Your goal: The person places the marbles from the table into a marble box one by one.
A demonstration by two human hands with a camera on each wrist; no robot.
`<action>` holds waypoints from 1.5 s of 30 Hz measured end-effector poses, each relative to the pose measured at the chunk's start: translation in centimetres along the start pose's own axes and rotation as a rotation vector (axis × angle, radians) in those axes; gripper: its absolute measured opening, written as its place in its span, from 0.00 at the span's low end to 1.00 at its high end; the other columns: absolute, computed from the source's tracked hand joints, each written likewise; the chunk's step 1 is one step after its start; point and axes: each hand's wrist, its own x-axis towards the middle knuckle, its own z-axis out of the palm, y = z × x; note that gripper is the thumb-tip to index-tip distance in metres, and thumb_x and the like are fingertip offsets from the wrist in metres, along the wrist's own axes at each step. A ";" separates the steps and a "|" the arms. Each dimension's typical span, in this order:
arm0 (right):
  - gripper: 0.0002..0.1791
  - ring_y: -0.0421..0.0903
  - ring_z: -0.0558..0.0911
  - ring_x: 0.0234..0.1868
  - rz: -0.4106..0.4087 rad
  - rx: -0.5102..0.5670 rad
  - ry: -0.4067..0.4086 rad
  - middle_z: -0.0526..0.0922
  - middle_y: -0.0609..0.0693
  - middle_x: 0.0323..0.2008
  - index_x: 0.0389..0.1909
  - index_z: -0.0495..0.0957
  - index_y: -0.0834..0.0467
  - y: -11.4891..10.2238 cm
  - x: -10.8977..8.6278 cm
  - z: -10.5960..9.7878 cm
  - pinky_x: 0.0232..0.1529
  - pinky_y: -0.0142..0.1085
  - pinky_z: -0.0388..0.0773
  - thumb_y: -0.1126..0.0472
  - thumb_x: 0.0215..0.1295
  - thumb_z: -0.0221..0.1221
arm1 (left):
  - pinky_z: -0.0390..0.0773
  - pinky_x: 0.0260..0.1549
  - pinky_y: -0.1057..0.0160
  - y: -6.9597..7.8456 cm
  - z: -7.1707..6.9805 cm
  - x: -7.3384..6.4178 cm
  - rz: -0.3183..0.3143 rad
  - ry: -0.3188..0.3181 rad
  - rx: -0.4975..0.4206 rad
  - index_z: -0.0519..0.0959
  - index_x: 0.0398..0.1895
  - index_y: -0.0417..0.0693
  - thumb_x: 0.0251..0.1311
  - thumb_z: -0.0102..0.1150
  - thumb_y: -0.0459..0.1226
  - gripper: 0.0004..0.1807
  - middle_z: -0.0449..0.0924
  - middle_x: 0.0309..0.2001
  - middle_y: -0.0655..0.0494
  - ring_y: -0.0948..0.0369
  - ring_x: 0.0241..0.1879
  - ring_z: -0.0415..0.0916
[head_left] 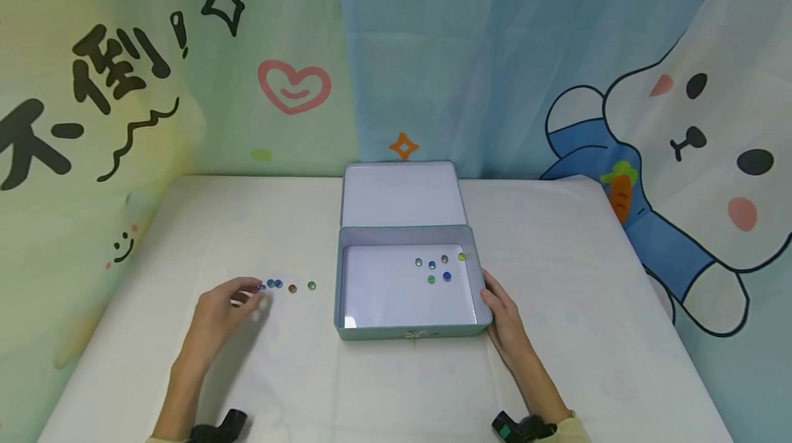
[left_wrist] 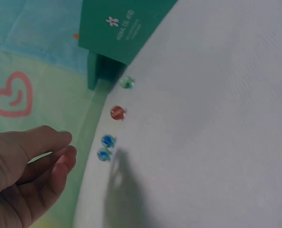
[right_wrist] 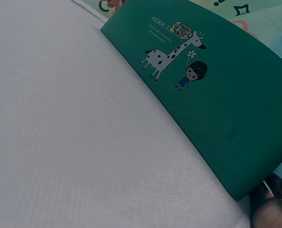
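Note:
A light-green tin box [head_left: 405, 334] stands on the white table with its lid [head_left: 402, 194] raised at the back. Several glass marbles [head_left: 447, 276] lie inside, toward the right. My left hand [head_left: 216, 316] pinches a blue marble [head_left: 262, 287] at its fingertips; in the left wrist view, the fingers [left_wrist: 67, 159] hide it. Next to it on the table are two blue marbles [left_wrist: 108, 140], a reddish-brown marble [left_wrist: 117, 113] and a light-green marble [left_wrist: 126, 82] nearest the box. My right hand [head_left: 509, 322] rests against the right wall of the box, its fingers along the outside.
The front wall [right_wrist: 198, 114] of the box carries a giraffe drawing and a metal clasp [right_wrist: 180, 31]. A patterned curtain [head_left: 421, 51] hangs behind the white table [head_left: 396, 395]. Dark devices [head_left: 526, 428] are strapped on both wrists.

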 end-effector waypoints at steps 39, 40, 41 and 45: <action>0.33 0.55 0.46 0.78 -0.017 0.032 -0.023 0.48 0.59 0.77 0.75 0.49 0.61 0.5 0.2 -0.2 0.73 0.34 0.52 0.57 0.74 0.44 | 0.80 0.36 0.66 21.2 6.1 15.6 0.517 -0.438 -0.129 0.84 0.41 0.47 0.59 0.65 0.35 0.08 0.87 0.38 0.56 0.62 0.35 0.83; 0.33 0.55 0.46 0.78 -0.019 0.031 -0.024 0.48 0.59 0.77 0.75 0.49 0.61 0.5 0.2 -0.2 0.74 0.35 0.52 0.57 0.74 0.44 | 0.80 0.36 0.66 21.3 6.6 15.7 0.519 -0.461 -0.111 0.84 0.41 0.46 0.59 0.65 0.35 0.08 0.87 0.38 0.55 0.62 0.36 0.83; 0.32 0.56 0.46 0.78 -0.019 0.030 -0.026 0.48 0.58 0.77 0.75 0.49 0.60 0.5 0.2 -0.3 0.74 0.38 0.51 0.57 0.74 0.44 | 0.80 0.37 0.67 21.3 7.2 15.8 0.519 -0.483 -0.088 0.84 0.41 0.45 0.59 0.65 0.35 0.08 0.87 0.38 0.54 0.61 0.36 0.83; 0.32 0.56 0.46 0.78 -0.022 0.021 -0.028 0.48 0.59 0.77 0.75 0.49 0.60 0.4 0.2 -0.3 0.75 0.46 0.45 0.57 0.74 0.44 | 0.80 0.41 0.67 20.6 9.1 15.5 0.495 -0.561 -0.002 0.85 0.42 0.43 0.59 0.65 0.35 0.09 0.87 0.40 0.53 0.60 0.39 0.83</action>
